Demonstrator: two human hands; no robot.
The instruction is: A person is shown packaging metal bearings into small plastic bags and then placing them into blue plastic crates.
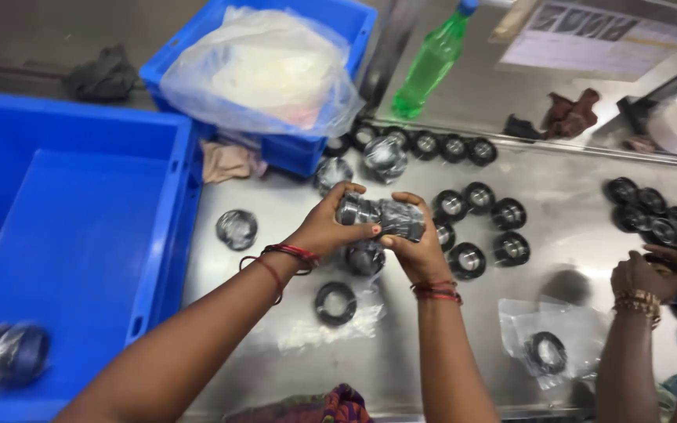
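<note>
My left hand (329, 223) and my right hand (417, 247) together hold a stack of black ring-shaped bearings wrapped in clear plastic (381, 217) above the steel table (558, 188). The left hand grips the stack's left end, the right hand its right end. Just beneath lie another wrapped bearing (364, 258), a bare black ring (335, 303) and an empty clear bag (331, 329).
A large blue crate (80, 235) at left holds wrapped bearings (1, 356) in its near corner. A second blue crate (307, 149) holds a plastic bag. Several loose bearings (479, 223) lie right of my hands. A green bottle (431, 63) stands behind. Another person's hands (664, 278) work at right.
</note>
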